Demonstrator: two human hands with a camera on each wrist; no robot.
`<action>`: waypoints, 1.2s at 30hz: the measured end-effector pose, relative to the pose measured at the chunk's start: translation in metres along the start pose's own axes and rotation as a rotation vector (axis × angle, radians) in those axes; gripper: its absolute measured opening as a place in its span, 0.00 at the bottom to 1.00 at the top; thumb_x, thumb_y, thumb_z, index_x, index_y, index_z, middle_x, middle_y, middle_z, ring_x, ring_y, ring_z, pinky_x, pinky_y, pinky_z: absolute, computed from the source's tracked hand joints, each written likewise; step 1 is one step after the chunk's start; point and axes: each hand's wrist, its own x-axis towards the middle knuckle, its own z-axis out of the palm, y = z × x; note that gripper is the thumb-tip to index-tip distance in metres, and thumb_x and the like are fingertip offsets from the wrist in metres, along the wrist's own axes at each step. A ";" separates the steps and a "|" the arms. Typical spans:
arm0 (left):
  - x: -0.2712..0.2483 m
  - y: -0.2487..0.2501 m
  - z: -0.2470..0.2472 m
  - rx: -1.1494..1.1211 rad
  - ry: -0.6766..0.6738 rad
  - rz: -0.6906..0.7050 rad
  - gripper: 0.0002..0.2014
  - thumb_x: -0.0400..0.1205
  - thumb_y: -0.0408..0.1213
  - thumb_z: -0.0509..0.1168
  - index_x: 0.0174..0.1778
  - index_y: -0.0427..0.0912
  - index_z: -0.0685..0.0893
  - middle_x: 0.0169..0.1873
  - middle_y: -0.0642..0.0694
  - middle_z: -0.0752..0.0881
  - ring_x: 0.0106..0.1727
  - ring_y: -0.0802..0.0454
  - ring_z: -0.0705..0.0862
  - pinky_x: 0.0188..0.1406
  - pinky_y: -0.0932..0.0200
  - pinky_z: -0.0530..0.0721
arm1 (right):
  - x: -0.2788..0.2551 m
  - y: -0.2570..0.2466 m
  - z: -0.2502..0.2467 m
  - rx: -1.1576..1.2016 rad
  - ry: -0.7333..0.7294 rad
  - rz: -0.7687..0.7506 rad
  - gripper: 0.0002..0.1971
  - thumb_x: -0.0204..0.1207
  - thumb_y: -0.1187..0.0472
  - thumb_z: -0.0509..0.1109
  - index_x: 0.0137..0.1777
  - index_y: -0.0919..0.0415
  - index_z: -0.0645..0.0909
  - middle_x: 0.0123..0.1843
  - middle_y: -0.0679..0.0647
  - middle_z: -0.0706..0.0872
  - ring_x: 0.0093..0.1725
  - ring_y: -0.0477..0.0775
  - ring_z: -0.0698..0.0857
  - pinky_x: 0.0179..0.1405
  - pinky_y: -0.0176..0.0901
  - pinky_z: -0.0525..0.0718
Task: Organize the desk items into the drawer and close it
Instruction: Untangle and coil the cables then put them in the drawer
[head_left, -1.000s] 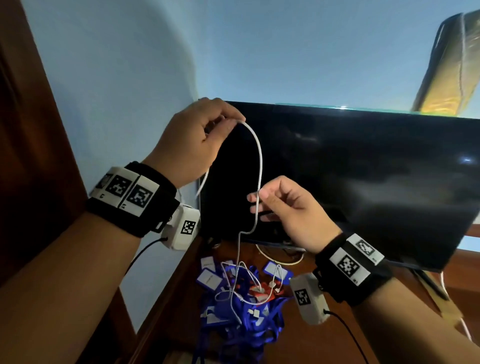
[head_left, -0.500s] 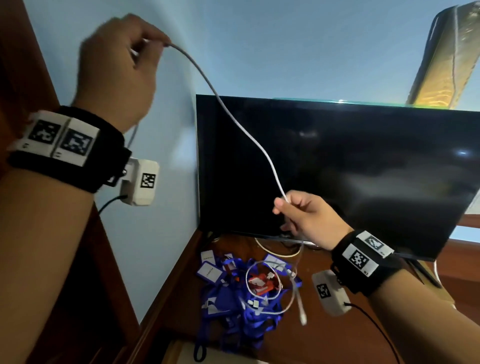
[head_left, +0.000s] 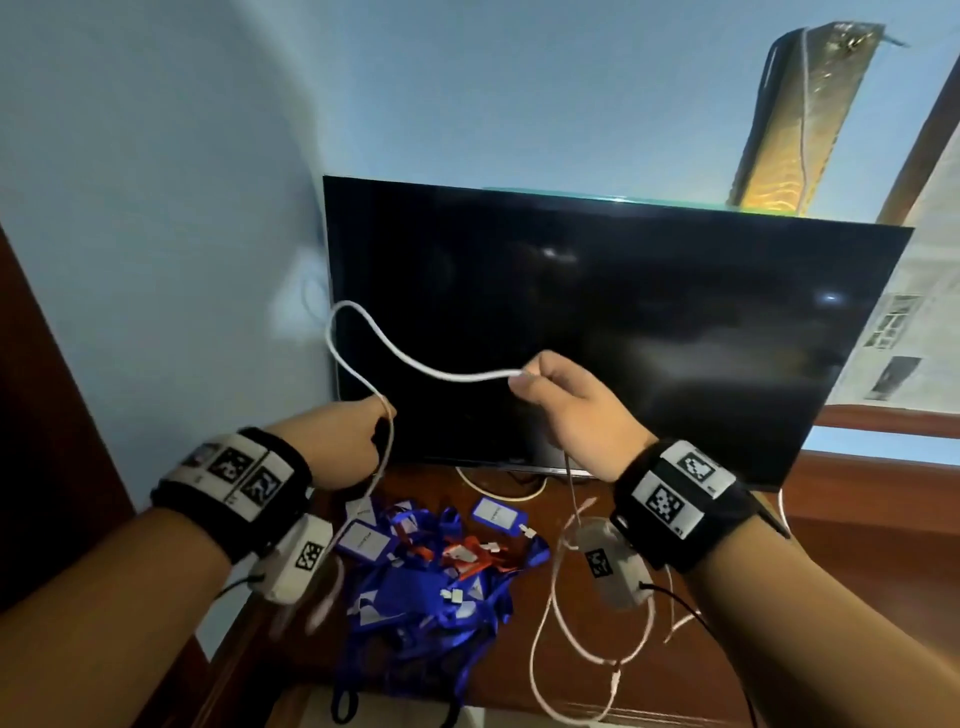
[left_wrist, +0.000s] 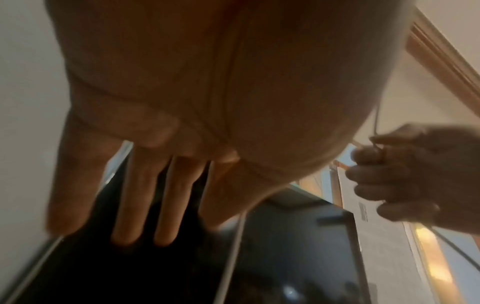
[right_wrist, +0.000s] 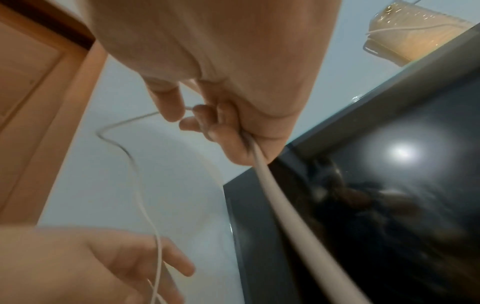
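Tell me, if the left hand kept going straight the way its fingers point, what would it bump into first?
Probably the black screen: the left hand's straight fingers point at its lower left part, with nothing visible between, though depth is unclear.

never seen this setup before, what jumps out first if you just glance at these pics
A thin white cable arcs in the air between the two raised hands, in front of the large black flat screen that fills the back of the wooden desk. The right hand pinches one part of it; the left hand has it running through the grip. Below them, a tangled heap of blue lanyards with badge holders lies on the desk.
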 end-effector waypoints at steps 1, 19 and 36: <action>0.000 0.004 0.006 -0.112 0.005 0.005 0.28 0.86 0.29 0.57 0.83 0.51 0.70 0.71 0.47 0.83 0.69 0.45 0.84 0.67 0.51 0.84 | 0.003 -0.007 -0.002 0.009 0.006 -0.001 0.12 0.87 0.57 0.68 0.41 0.55 0.73 0.27 0.42 0.71 0.24 0.38 0.69 0.23 0.29 0.68; 0.013 0.074 -0.005 -0.469 0.342 0.418 0.10 0.88 0.55 0.65 0.50 0.59 0.90 0.45 0.49 0.90 0.48 0.52 0.88 0.54 0.51 0.86 | 0.029 -0.015 -0.037 -0.506 0.108 -0.233 0.08 0.84 0.51 0.69 0.48 0.49 0.89 0.47 0.48 0.85 0.47 0.46 0.84 0.53 0.42 0.81; 0.019 -0.072 0.012 -0.423 0.485 -0.010 0.13 0.89 0.48 0.66 0.43 0.49 0.90 0.32 0.45 0.80 0.32 0.48 0.75 0.38 0.55 0.73 | -0.032 0.105 -0.127 -0.659 -0.010 0.322 0.22 0.82 0.40 0.70 0.36 0.57 0.87 0.35 0.65 0.86 0.34 0.54 0.80 0.35 0.46 0.74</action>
